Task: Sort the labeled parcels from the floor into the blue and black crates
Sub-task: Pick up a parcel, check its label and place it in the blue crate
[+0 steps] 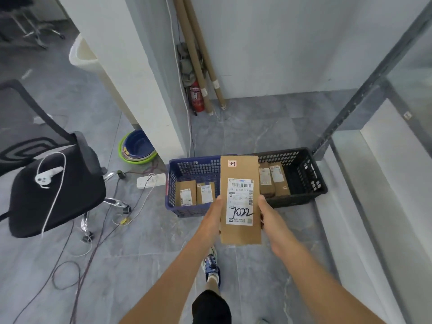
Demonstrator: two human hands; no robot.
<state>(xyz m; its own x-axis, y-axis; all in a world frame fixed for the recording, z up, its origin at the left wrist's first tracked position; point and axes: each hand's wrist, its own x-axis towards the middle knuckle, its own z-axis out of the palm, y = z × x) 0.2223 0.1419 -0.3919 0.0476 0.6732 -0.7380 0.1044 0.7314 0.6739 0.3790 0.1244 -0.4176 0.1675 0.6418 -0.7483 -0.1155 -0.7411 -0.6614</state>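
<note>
Head view shows the flat brown cardboard parcel with a white label (240, 199) held above the blue plastic crate (173, 183) and black plastic crate (306, 169). Left hand (211, 218) and right hand (268, 216) clamp its long edges. It looks light and stiff, probably not fragile; edges give good hold.

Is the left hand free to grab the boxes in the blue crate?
Probably not yet: the left hand grips the held box. The blue crate is open-topped, so otherwise the way looks free.
</note>
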